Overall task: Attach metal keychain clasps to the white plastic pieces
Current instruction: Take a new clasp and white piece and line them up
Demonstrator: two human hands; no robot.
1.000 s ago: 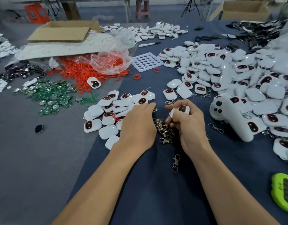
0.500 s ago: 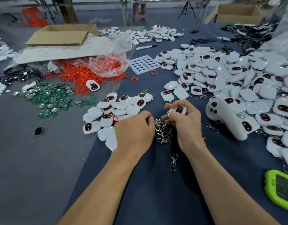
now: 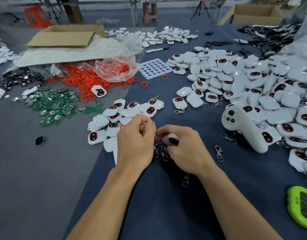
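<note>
My right grip (image 3: 185, 153) clamps white piece (image 3: 170, 138), long axis left-right, pointing toward my curled left grip (image 3: 135, 142); its hold unclear.

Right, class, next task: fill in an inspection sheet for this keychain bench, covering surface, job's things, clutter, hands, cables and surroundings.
Surface: dark blue cloth, grey sheet to its left.
Job's things: white plastic piece, clasp pile beneath the hands, big heap of white pieces on the right, small group on the left.
Clutter: red rings, green circuit boards, white tray, marker, white controller, green device, cardboard box.
Hands: right hand grips the white plastic piece; left hand pinches a metal ring.
Cables: nothing seen.
Surroundings: stool, tripod, second box beyond the table.
</note>
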